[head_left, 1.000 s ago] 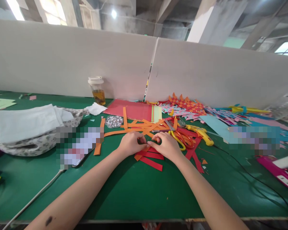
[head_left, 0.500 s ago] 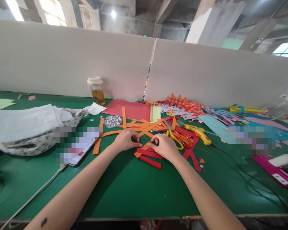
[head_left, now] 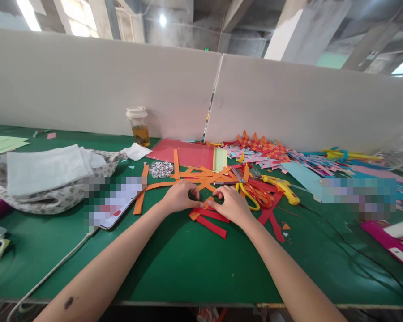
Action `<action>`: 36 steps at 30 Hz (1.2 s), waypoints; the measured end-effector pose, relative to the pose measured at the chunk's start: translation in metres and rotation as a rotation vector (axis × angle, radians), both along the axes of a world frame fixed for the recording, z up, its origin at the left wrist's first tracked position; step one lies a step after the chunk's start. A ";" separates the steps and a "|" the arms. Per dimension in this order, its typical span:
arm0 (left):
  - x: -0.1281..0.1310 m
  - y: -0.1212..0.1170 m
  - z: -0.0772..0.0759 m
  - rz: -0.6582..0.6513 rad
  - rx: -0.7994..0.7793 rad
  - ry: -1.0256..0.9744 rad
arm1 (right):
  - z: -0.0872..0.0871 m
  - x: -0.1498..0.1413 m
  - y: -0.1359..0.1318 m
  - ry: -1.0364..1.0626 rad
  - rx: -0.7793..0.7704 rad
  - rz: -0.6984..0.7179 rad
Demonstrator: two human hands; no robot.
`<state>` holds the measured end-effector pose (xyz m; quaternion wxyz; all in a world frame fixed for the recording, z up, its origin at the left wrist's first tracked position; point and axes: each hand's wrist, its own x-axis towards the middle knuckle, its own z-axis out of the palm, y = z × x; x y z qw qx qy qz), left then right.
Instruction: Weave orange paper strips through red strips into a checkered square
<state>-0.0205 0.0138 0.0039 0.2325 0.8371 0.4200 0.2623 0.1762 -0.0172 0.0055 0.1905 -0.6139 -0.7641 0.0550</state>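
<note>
Red paper strips [head_left: 211,227] and an orange paper strip [head_left: 195,215] cross each other in a small woven piece on the table in front of me. My left hand [head_left: 181,197] is at its left far edge, fingers curled and thumb against a red strip. On the other side, my right hand [head_left: 233,205] has its thumb and fingers closed on the orange strip's upper end. The fingertips partly hide the crossing. Just beyond the hands lie loose orange strips [head_left: 161,184] and scissors [head_left: 253,203] with yellow and orange handles.
A yellow glue gun [head_left: 285,190] with a black cord lies right. Left are a phone [head_left: 121,205] on a cable and a patterned cloth [head_left: 63,197]. A drink cup [head_left: 140,129], a bag of googly eyes [head_left: 161,169] and woven paper fish [head_left: 262,145] stand or lie farther back.
The view has shifted slightly, so everything sits a little farther right. Both hands stay at the crossed strips, with only slight finger movement.
</note>
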 end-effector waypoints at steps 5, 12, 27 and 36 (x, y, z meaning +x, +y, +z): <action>-0.001 0.001 -0.001 -0.012 0.002 0.021 | -0.001 -0.002 0.002 0.008 -0.041 0.036; 0.000 0.003 -0.002 -0.025 -0.026 0.018 | 0.002 -0.005 -0.002 -0.041 -0.019 0.038; 0.000 0.005 -0.002 -0.046 -0.069 -0.010 | 0.003 -0.010 -0.004 0.081 0.031 0.118; 0.001 0.005 -0.004 -0.041 -0.109 -0.049 | 0.001 -0.009 -0.004 0.109 0.030 0.102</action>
